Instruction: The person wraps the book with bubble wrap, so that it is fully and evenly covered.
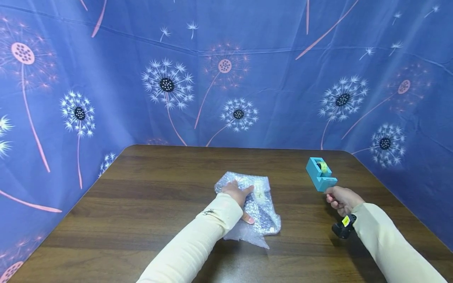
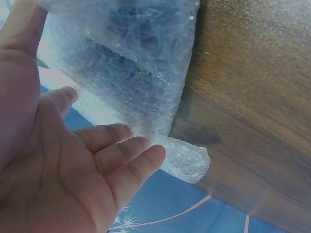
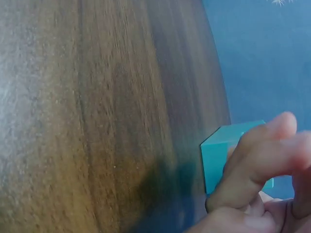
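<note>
A bubble-wrapped package [image 1: 260,204] lies on the table in front of me, its clear wrap loose along the near edge. My left hand [image 1: 236,196] rests on its left part with fingers spread. In the left wrist view the fingertips [image 2: 156,154] lie along the edge of the bubble wrap [image 2: 126,73]. To the right stands a light blue tape dispenser [image 1: 320,177] with a yellowish roll in it. My right hand [image 1: 343,199] is at its near end, fingers bent, thumb and index fingertip close together; I cannot tell whether they pinch the tape.
The brown wooden table [image 1: 148,196] ends at a blue curtain [image 1: 283,98] with dandelion prints, which hangs behind it and along both sides. A black wrist camera [image 1: 344,227] sits under the right wrist, above the tabletop.
</note>
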Available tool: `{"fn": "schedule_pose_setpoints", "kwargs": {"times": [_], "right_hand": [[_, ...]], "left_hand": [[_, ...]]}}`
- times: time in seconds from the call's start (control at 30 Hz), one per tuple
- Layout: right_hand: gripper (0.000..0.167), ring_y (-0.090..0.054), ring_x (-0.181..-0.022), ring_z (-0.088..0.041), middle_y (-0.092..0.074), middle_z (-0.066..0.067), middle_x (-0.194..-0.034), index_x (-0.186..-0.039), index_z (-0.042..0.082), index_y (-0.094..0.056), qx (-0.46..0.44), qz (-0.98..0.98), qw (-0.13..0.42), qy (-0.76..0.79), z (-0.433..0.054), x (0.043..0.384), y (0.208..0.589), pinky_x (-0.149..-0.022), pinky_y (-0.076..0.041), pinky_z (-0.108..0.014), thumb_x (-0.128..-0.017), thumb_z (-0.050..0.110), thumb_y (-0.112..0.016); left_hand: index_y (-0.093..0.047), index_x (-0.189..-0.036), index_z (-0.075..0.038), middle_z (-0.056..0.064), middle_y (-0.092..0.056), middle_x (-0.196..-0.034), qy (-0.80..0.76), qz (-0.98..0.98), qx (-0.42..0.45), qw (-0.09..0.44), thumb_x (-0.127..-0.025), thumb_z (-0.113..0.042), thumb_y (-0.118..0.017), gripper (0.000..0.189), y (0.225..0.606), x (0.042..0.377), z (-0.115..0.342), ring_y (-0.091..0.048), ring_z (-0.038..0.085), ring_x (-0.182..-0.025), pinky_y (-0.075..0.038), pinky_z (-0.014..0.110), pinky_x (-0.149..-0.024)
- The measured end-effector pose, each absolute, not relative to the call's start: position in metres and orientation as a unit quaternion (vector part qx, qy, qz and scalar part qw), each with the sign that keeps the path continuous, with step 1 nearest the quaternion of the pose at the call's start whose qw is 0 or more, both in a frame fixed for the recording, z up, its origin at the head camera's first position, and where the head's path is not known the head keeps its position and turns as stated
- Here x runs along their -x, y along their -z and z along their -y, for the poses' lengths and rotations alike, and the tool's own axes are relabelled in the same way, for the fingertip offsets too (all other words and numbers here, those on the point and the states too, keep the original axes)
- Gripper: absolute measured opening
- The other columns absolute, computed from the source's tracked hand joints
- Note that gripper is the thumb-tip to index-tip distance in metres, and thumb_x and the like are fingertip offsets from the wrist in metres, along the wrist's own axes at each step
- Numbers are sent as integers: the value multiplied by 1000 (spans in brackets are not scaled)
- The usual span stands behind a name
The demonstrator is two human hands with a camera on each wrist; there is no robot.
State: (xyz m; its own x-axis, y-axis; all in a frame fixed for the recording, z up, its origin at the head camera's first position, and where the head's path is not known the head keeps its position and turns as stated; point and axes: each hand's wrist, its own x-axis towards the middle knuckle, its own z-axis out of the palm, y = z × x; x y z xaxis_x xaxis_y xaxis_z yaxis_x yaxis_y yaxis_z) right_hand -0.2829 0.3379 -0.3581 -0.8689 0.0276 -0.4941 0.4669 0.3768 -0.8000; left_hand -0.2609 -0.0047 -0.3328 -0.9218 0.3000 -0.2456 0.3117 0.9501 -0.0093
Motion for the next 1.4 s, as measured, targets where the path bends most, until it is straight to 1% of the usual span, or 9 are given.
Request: {"fn": "schedule_pose_setpoints", "kwargs": {"times": [0.2, 0.37, 0.63, 0.73, 0.83, 1.0, 1.17, 1.3, 1.4], "right_hand": [[41, -50, -52, 0, -52, 12, -56, -62, 21, -56, -142, -826, 197, 509, -322, 279, 347, -52, -36, -18, -101, 16, -43], [35, -53, -57, -7, -54, 9, -61, -67, 19, -56, -97, -865, 179, 458, -284, 273, 337, -57, -39, -25, -101, 20, -49], [31, -49, -53, -7, -52, 6, -60, -72, 16, -55, -43, -871, 156, 465, -210, 278, 310, -52, -38, -24, -101, 25, -53], [30, -48, -53, -7, -51, 6, -61, -73, 14, -56, -30, -867, 154, 474, -190, 282, 306, -51, -37, -23, -101, 25, -54], [31, -47, -52, -6, -50, 5, -61, -73, 13, -55, -16, -864, 155, 479, -175, 287, 305, -50, -35, -22, -102, 24, -53], [33, -45, -48, -4, -48, 5, -60, -74, 11, -53, -3, -856, 164, 490, -156, 293, 309, -46, -32, -19, -104, 23, -52], [32, -45, -49, -6, -48, 4, -61, -74, 9, -54, 2, -859, 177, 480, -145, 297, 316, -46, -30, -20, -104, 21, -52], [32, -47, -48, -6, -50, 4, -59, -73, 10, -55, -6, -865, 191, 465, -142, 299, 325, -45, -30, -19, -103, 19, -53], [31, -48, -46, -5, -51, 4, -57, -72, 9, -57, -15, -869, 199, 454, -142, 300, 332, -44, -29, -17, -102, 18, -54]], "left_hand": [[-30, -160, -38, 19, -29, -163, 25, -980, -154, 128, -69, -60, -86, 109, 333, 263, 6, -31, 35, -149, -38, 42, -115], [-30, -161, -35, 20, -30, -162, 24, -979, -156, 130, -71, -59, -85, 108, 332, 263, 8, -33, 37, -148, -37, 42, -115], [-28, -160, -31, 20, -35, -160, 23, -980, -170, 103, -68, -61, -86, 112, 333, 262, 12, -38, 34, -145, -41, 39, -112], [-26, -159, -24, 18, -38, -159, 41, -981, -167, 93, -67, -65, -85, 117, 333, 261, 12, -41, 32, -144, -44, 37, -110], [-31, -157, -16, 16, -38, -159, 44, -981, -163, 92, -68, -65, -85, 115, 334, 261, 13, -40, 30, -145, -43, 37, -111], [-38, -154, -11, 17, -38, -159, 26, -982, -167, 89, -69, -64, -86, 111, 334, 260, 14, -39, 32, -145, -42, 39, -112], [-41, -148, -5, 18, -46, -151, -16, -983, -172, 70, -65, -61, -90, 112, 334, 258, 15, -47, 32, -138, -46, 38, -109], [-36, -147, 0, 18, -52, -146, -34, -983, -170, 61, -62, -61, -92, 119, 336, 258, 16, -52, 29, -133, -48, 35, -106], [-28, -154, 0, 19, -49, -150, -32, -983, -172, 60, -62, -62, -91, 128, 337, 258, 16, -49, 30, -137, -47, 35, -107]]}}
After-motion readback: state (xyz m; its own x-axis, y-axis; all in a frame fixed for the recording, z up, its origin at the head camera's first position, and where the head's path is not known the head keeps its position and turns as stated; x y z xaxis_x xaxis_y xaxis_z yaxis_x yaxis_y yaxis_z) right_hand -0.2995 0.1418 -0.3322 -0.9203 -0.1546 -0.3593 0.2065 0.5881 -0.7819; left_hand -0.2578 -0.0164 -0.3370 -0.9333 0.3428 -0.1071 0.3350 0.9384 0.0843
